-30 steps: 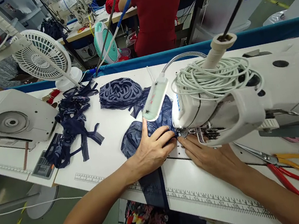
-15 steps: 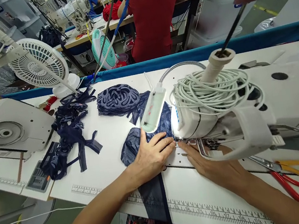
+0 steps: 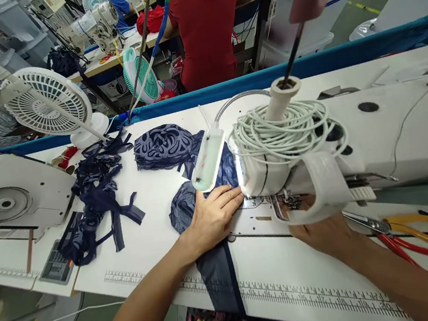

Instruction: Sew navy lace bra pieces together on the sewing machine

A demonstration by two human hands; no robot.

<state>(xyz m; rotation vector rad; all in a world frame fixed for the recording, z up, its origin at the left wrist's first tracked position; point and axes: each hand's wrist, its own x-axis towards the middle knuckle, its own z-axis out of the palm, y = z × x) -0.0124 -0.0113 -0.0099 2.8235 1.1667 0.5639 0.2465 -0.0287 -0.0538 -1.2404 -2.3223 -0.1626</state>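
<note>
My left hand lies flat with its fingers stretched on a navy lace garment, beside the white sewing machine. A navy fabric band runs from under this hand over the table's front edge. My right hand is at the presser foot. Its fingers are mostly hidden behind the white machine part, so their grip does not show. A small pale lamp overhangs the garment. Behind it sits a navy patterned cup.
Navy straps lie in a heap at left, near a calculator and a white fan. Orange- and red-handled scissors lie at right. Coiled cable rests on the machine. A person in red sits beyond.
My right hand has moved right, away from my left fingertips, to behind the white machine part by the presser foot. My left hand stays on the garment. The view has shifted slightly.
</note>
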